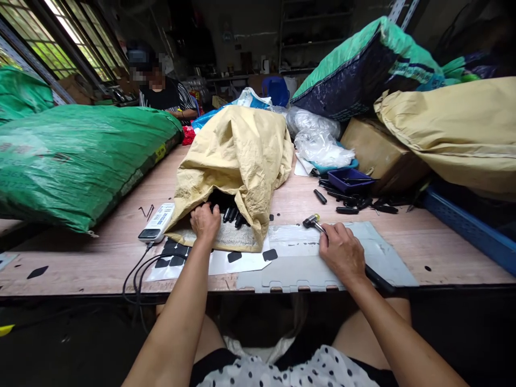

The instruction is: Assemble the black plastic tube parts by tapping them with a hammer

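My left hand [205, 221] reaches into the open mouth of a tan sack [237, 156] lying on the wooden table [100, 252]. Its fingers curl among several small black parts [230, 210] spilling from the sack; what they grip is hidden. My right hand [342, 251] is closed round the handle of a small hammer [312, 221], whose head rests on a grey sheet [314, 269] at the table's front edge.
A large green sack [76, 161] fills the left side. A white power strip [157, 221] with black cables lies beside the tan sack. A blue tray [350, 179], loose black parts, a cardboard box and more sacks crowd the right. Another person [161, 91] sits at the far end.
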Demonstrator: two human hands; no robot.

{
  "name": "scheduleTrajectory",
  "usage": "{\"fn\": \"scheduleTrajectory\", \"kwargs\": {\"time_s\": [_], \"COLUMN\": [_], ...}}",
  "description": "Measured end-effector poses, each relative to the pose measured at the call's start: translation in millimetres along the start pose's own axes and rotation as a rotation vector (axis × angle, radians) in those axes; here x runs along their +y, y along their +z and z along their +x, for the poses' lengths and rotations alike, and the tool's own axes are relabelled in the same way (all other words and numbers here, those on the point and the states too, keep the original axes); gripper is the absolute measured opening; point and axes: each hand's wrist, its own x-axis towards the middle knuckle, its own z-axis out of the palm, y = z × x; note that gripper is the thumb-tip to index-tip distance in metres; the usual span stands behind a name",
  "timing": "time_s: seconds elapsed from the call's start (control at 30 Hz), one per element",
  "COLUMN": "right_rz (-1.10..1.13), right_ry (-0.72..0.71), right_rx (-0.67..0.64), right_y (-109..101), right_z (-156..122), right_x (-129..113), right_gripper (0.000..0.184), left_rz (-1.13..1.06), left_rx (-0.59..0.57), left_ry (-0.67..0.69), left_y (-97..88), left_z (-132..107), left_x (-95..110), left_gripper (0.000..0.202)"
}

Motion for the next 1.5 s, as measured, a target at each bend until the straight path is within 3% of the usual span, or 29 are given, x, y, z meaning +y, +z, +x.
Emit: {"fn": "scheduleTrajectory", "kwargs": {"time_s": [0.23,0.33,0.43,0.5,0.57,0.63,0.7,0.83,1.0,1.2,1.4,1.5], "right_rz": [-0.008,-0.008,-0.010,-0.012,-0.013,-0.014,-0.017,-0.004,-0.006,0.003,0.349,0.580], "right_ry": [-0.002,0.000,-0.001,-0.002,-0.001,0.002,0.003,0.004,0.013,-0.020,0.101,0.084], "right_rx": [-0.009,-0.015,-0.020,-0.017,-0.008,0.003,0.010,0.004,-0.012,-0.080,-0.018,-0.025], "right_y": [-1,-1,-2,-1,0,2,2,1,-1,-3,-30,-43], "right_z": [0,0,0,0,0,-1,-1,-1,-1,3,-7,-21], "right_x": [-1,-1,-1,-1,0,0,0,-1,-1,4,7,3], "right_gripper": [0.022,0.022,0.022,0.023,0.024,0.024,0.024,0.023,0.023,0.027,0.032,0.032], "left_rz": [-0.018,-0.113,-0.299,-0.427,-0.455,-0.395,-0.316,-0.302,-0.504,-0.590,-0.610,-0.598], "left_rx": [0.046,0.147,0.240,0.152,-0.042,-0.212,-0.303,-0.366,-0.431,-0.485,-0.480,-0.468], "left_ry": [-0.013,0.077,0.302,0.541,0.764,0.872,0.874,0.838,0.739,0.644,0.625,0.630], "left_y": [4.9,-8.6,-25.6,-30.7,-26.7,-14.1,2.3,25.1,27.7,26.9,29.6,31.2], "left_z": [-14,-43,-92,-128,-157,-174,-179,-171,-163,-162,-162,-162], "left_x": [-13,-11,6,24,44,62,75,84,78,80,80,79], "left_gripper": [0.035,0.031,0.028,0.026,0.024,0.022,0.019,0.018,0.030,0.015,0.018,0.020]}}
